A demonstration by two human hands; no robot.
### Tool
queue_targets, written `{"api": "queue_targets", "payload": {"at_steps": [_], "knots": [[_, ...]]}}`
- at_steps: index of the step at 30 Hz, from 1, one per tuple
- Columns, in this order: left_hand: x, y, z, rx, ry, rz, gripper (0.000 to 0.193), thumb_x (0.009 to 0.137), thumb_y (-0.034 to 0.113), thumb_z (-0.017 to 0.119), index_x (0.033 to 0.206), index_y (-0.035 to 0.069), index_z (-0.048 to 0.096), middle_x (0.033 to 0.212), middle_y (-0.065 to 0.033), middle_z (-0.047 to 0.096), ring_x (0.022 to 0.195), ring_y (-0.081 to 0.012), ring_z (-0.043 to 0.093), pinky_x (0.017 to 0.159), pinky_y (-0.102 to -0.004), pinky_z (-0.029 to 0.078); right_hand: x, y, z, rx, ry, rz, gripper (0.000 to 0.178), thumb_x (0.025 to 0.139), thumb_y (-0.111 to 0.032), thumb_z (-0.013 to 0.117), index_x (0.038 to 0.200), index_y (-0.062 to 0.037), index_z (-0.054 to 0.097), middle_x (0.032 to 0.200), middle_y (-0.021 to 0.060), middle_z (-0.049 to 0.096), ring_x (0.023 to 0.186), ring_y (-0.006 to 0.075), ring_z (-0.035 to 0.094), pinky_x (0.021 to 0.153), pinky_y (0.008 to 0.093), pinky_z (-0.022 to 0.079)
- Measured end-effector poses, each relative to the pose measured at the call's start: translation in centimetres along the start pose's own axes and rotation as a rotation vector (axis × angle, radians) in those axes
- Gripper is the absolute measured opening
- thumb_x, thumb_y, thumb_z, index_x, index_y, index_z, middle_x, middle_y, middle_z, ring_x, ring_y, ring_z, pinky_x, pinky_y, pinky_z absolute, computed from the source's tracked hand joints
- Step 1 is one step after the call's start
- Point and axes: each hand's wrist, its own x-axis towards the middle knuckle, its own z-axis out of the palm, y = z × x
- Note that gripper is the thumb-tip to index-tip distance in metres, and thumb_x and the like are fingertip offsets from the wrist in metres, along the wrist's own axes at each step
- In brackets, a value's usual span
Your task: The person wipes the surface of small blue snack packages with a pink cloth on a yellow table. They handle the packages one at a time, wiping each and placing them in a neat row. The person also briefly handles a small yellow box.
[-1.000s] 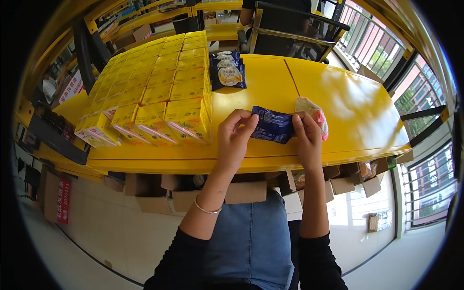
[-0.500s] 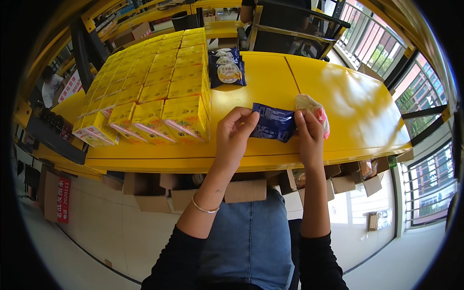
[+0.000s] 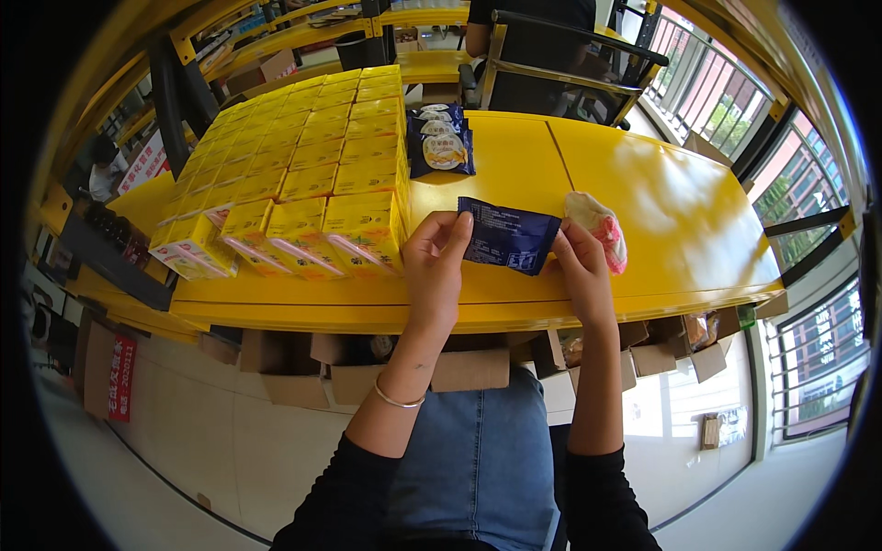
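A dark blue snack packet (image 3: 508, 236) with pale print is stretched between my two hands, above the near part of the yellow table. Its left edge is pinched between the thumb and fingers of my left hand (image 3: 435, 266). At the right edge, my right hand (image 3: 584, 266) grips it in the same way. Beyond my left hand lie several more blue packets (image 3: 444, 151) with a round pale picture on the front, partly overlapping. Just past my right hand rests a crumpled white and pink cloth item (image 3: 602, 231); its exact kind is unclear.
Many yellow boxes (image 3: 303, 170) stand in tight rows on the left of the yellow table (image 3: 661, 193). Open cardboard boxes (image 3: 469, 367) sit beneath its near edge. Behind the table is a black chair (image 3: 565, 73) with a person in it. Railed windows line the right.
Both hands have shifted the packet slightly left, and it now tilts down to the right with its printed side flatter to view. The whole scene sits a little lower.
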Motion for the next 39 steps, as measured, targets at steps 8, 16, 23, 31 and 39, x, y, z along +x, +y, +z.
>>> {"api": "queue_targets", "payload": {"at_steps": [8,16,23,31,39], "knots": [[0.1,-0.4,0.0,0.104,0.019,0.039,0.018,0.091,0.015,0.068,0.080,0.001,0.062,0.073,0.0043,0.057,0.071,-0.0025,0.045,0.066,-0.0182,0.035,-0.2,0.3,-0.1,0.018,0.005,0.014,0.017,0.099,-0.021,0.056,0.095,-0.0049,0.059,0.077,-0.0023,0.058,0.074,0.0039,0.057,0.062,0.0190,0.043],[0.0,-0.2,0.1,0.080,-0.039,-0.003,0.017,0.092,0.016,0.066,0.084,0.001,0.063,0.075,0.0041,0.056,0.073,-0.0026,0.046,0.067,-0.0181,0.036,0.0,-0.1,0.6,-0.011,0.125,0.024,0.017,0.099,-0.019,0.055,0.091,-0.0043,0.057,0.074,-0.0017,0.056,0.066,0.0044,0.056,0.056,0.0193,0.045],[-0.1,0.0,0.3,0.079,-0.046,-0.015,0.015,0.093,0.015,0.065,0.086,0.001,0.064,0.076,0.0041,0.056,0.074,-0.0028,0.046,0.068,-0.0188,0.036,-0.1,0.2,0.6,-0.013,0.120,0.012,0.016,0.099,-0.018,0.054,0.091,-0.0044,0.055,0.072,-0.0017,0.053,0.063,0.0048,0.055,0.054,0.0199,0.046],[-0.1,0.0,0.0,0.085,-0.089,-0.115,0.017,0.094,0.017,0.064,0.085,0.002,0.064,0.073,0.0061,0.054,0.065,0.0000,0.044,0.056,-0.0162,0.034,0.0,0.1,0.5,-0.109,0.167,0.006,0.017,0.100,-0.018,0.052,0.088,-0.0050,0.053,0.069,-0.0017,0.050,0.056,0.0053,0.043,0.049,0.0204,0.037],[-0.3,0.3,0.4,0.158,-0.136,-0.119,0.020,0.097,0.020,0.059,0.083,0.006,0.055,0.066,0.0056,0.050,0.055,-0.0007,0.045,0.043,-0.0170,0.036,0.1,0.9,0.5,-0.245,0.222,-0.075,0.019,0.098,-0.013,0.053,0.085,0.0002,0.051,0.068,0.0086,0.047,0.064,0.0167,0.042,0.063,0.0295,0.039]]}}
